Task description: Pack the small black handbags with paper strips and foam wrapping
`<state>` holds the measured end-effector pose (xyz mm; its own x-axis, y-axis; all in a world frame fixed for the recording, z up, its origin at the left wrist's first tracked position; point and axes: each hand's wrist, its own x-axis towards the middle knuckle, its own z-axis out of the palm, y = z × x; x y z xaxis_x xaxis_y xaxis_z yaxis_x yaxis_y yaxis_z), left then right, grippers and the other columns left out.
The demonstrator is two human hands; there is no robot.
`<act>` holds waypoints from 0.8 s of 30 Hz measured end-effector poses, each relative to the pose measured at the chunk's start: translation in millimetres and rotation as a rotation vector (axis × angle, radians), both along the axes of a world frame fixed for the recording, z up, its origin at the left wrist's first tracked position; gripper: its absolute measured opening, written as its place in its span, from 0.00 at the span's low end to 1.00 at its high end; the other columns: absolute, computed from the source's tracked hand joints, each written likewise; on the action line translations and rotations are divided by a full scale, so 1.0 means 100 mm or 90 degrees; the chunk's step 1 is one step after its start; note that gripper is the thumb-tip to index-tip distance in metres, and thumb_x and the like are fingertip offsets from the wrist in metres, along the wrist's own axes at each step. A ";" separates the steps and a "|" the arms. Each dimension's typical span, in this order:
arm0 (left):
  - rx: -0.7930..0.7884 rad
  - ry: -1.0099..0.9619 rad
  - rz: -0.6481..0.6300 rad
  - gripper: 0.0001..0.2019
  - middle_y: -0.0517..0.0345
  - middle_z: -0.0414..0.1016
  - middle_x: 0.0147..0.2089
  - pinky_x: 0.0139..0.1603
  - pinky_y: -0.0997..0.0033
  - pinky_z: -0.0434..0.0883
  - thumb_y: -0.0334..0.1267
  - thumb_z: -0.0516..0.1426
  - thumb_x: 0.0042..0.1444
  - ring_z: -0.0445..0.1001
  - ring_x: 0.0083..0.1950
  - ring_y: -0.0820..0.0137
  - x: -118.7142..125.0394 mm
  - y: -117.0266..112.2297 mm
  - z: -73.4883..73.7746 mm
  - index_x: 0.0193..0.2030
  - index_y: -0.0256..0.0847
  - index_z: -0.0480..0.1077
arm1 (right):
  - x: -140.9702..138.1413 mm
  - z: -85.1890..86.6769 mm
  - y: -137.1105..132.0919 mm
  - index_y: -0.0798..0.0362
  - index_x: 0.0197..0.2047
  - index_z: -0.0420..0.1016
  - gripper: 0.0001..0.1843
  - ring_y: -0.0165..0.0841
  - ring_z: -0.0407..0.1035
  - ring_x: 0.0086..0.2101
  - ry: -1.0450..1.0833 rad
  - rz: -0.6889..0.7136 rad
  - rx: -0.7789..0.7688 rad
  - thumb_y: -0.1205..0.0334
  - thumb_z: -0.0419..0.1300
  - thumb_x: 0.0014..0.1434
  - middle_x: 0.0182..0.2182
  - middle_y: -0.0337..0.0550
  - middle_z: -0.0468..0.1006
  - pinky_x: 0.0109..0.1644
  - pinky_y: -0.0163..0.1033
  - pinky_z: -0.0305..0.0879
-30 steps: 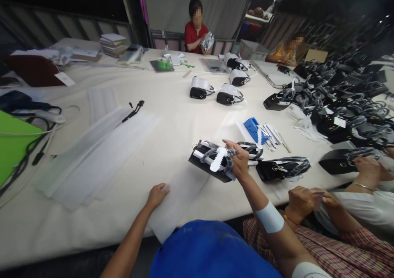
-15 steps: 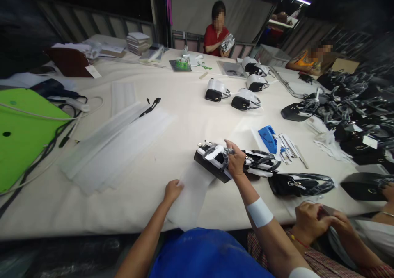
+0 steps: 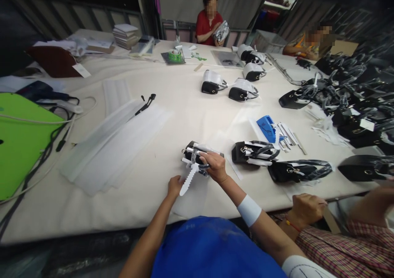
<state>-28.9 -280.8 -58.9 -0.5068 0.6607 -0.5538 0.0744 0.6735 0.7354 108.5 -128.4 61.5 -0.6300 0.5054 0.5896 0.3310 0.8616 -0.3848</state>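
My right hand (image 3: 215, 166) is closed around the wrapped handles of a small black handbag (image 3: 192, 149), which is on the table in front of me. A white toothed strip (image 3: 188, 181) hangs from those handles toward me. Under the bag lies a thin translucent white sheet (image 3: 187, 206). My left hand (image 3: 175, 186) has its fingers closed at the sheet's left edge, just left of the strip's end. Right of my right hand stands another black handbag (image 3: 254, 153) with wrapped handles.
Stacked translucent sheets (image 3: 113, 146) lie to the left. A blue packet (image 3: 266, 128) and thin strips (image 3: 289, 138) are on the right. Black bags (image 3: 357, 93) are heaped at the far right. A co-worker's hand (image 3: 308, 208) is close by on the right; another person (image 3: 209, 23) sits opposite.
My right hand has moved the handbag left and toward me, onto the sheet, apart from the neighbouring bag. Its toothed strip now points toward me. My left hand has barely moved.
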 end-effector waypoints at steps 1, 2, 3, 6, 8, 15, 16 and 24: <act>0.010 -0.031 0.008 0.08 0.55 0.76 0.27 0.29 0.73 0.62 0.40 0.59 0.47 0.72 0.30 0.67 -0.01 -0.05 -0.02 0.29 0.37 0.73 | 0.04 -0.03 -0.04 0.52 0.44 0.78 0.11 0.35 0.74 0.39 0.003 0.002 -0.002 0.61 0.57 0.62 0.34 0.45 0.81 0.49 0.39 0.68; 0.023 -0.064 0.015 0.09 0.55 0.77 0.28 0.29 0.73 0.63 0.42 0.59 0.47 0.73 0.30 0.67 -0.02 -0.10 -0.03 0.30 0.37 0.73 | 0.08 -0.05 -0.08 0.52 0.44 0.78 0.10 0.35 0.74 0.39 0.006 0.002 -0.006 0.61 0.57 0.62 0.34 0.45 0.81 0.49 0.40 0.67; 0.037 -0.096 0.021 0.11 0.54 0.77 0.30 0.29 0.73 0.64 0.43 0.59 0.47 0.73 0.30 0.67 -0.03 -0.15 -0.04 0.32 0.37 0.73 | 0.13 -0.06 -0.11 0.52 0.43 0.78 0.10 0.35 0.74 0.39 0.008 0.005 -0.010 0.62 0.57 0.62 0.34 0.44 0.81 0.51 0.41 0.67; 0.065 -0.176 0.024 0.15 0.52 0.79 0.33 0.30 0.72 0.68 0.46 0.60 0.47 0.74 0.30 0.67 -0.06 -0.27 -0.03 0.35 0.35 0.73 | 0.26 -0.06 -0.21 0.51 0.43 0.77 0.08 0.34 0.73 0.37 -0.009 0.035 -0.027 0.64 0.58 0.61 0.32 0.43 0.80 0.54 0.43 0.65; 0.077 -0.221 0.026 0.17 0.50 0.79 0.33 0.30 0.71 0.69 0.48 0.61 0.46 0.75 0.30 0.66 -0.07 -0.32 -0.01 0.36 0.35 0.72 | 0.33 -0.08 -0.32 0.52 0.44 0.76 0.09 0.32 0.72 0.35 -0.034 0.072 -0.035 0.65 0.58 0.61 0.30 0.42 0.79 0.54 0.44 0.64; 0.128 -0.396 0.065 0.22 0.50 0.79 0.36 0.37 0.69 0.70 0.46 0.65 0.44 0.76 0.34 0.66 -0.10 -0.42 0.03 0.44 0.34 0.71 | 0.44 -0.26 -0.78 0.54 0.45 0.74 0.11 0.32 0.66 0.32 -0.133 0.152 -0.012 0.69 0.54 0.61 0.25 0.41 0.72 0.52 0.45 0.64; 0.133 -0.410 0.049 0.23 0.51 0.79 0.38 0.39 0.69 0.70 0.45 0.65 0.44 0.76 0.36 0.65 -0.10 -0.45 0.04 0.45 0.35 0.71 | 0.45 -0.28 -0.81 0.54 0.44 0.74 0.11 0.32 0.65 0.31 -0.142 0.161 -0.011 0.69 0.53 0.61 0.25 0.41 0.72 0.52 0.45 0.63; 0.117 -0.323 -0.100 0.18 0.55 0.78 0.34 0.37 0.72 0.67 0.40 0.66 0.40 0.72 0.35 0.68 0.09 -0.61 0.11 0.39 0.35 0.74 | 0.48 -0.41 -0.91 0.54 0.40 0.74 0.12 0.32 0.63 0.31 -0.178 0.176 -0.009 0.71 0.50 0.62 0.23 0.40 0.70 0.55 0.46 0.61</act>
<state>-19.4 -341.4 -47.8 -0.0952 0.8154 -0.5711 -0.2298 0.5402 0.8096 156.7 -219.3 20.9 -0.8790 0.3005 0.3704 0.1803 0.9283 -0.3252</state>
